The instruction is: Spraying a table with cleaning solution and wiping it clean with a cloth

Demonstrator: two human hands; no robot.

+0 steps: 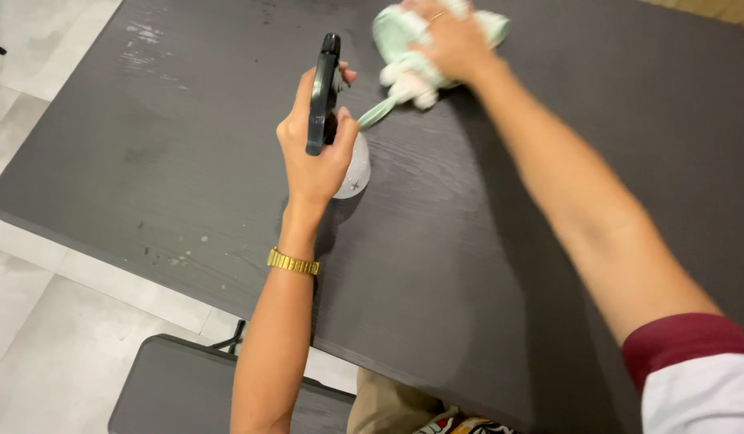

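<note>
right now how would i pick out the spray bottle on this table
Start at the dark grey table and follow the left hand with the gold watch. It grips the spray bottle: black trigger head, clear rounded body, unlike the soft green cloth beside it.

A dark grey wood-grain table [187,153], a pale green-and-white cloth [404,56], a black-topped clear spray bottle [324,88], and a gold watch [292,262].

The scene is being viewed from a single camera worn on the head, which is being pointed steeply downward and forward over the dark grey table [187,145]. The table is being seen at arm's length, with both forearms being taken in from elbow to hands. The near edge of the table is being cut diagonally across the lower left, where pale floor tiles [34,337] and a dark bench [179,386] are being caught below.
</note>
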